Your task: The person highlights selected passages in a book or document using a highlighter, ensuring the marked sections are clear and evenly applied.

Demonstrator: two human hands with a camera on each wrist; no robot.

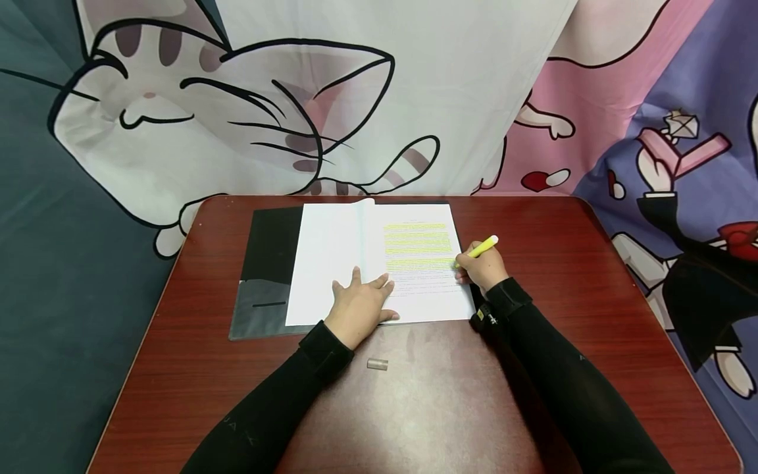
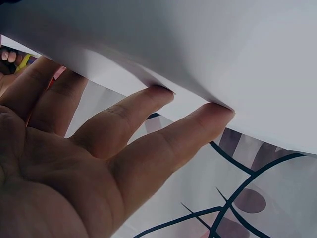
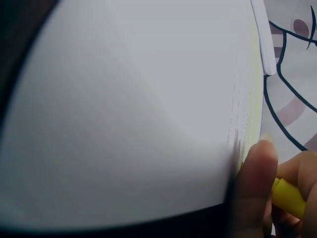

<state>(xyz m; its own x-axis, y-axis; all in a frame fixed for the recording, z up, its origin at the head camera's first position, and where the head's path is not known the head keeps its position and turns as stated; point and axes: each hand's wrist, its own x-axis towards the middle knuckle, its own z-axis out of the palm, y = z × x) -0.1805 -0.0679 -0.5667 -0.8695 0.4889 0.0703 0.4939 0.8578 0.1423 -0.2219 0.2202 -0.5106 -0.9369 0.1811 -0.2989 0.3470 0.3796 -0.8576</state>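
Note:
A yellow highlighter (image 1: 484, 246) is pinched in my right hand (image 1: 482, 268), its lower end at the right edge of the printed page (image 1: 426, 303). Several lines of text there carry yellow marking; the lower lines are plain. In the right wrist view the thumb (image 3: 260, 166) lies beside the yellow barrel (image 3: 288, 198). My left hand (image 1: 360, 308) rests with spread fingers across the lower part of the open pages, near the fold. Its straight fingers touch the white paper (image 2: 257, 64) in the left wrist view. The blank left page (image 1: 326, 250) lies flat.
Under the pages is a dark folder (image 1: 272, 243) with a clear pocket at its lower left. A small grey cylinder (image 1: 377, 364), perhaps a cap, lies on the reddish-brown table (image 1: 195, 368) below the left hand. Patterned cloth (image 1: 462, 85) hangs behind.

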